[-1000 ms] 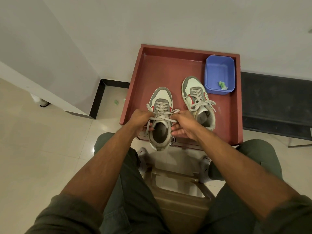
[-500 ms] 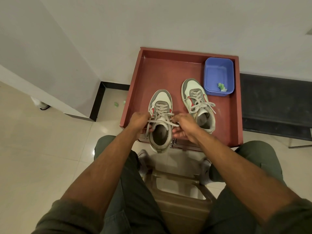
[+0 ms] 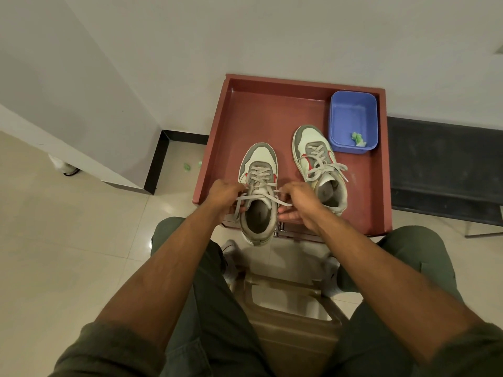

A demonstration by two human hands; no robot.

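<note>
Dim warm indoor light; glare spots on floor tiles [image 3: 149, 242]; wide-angle edge bending; focus mostly sharp.

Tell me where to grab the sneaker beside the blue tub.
Take the sneaker by its heel collar, coming from above on the near side. The heel points toward the person and the opening faces up, so the rim is exposed for a pinch.

Both bare forearms are reaching up from the lower corners of the frame and converging at its centre. There the left hand [image 3: 227, 197] and right hand [image 3: 299, 202] are curling their fingers, each pinching the shoelace [image 3: 285, 204] — knuckles up.
</note>
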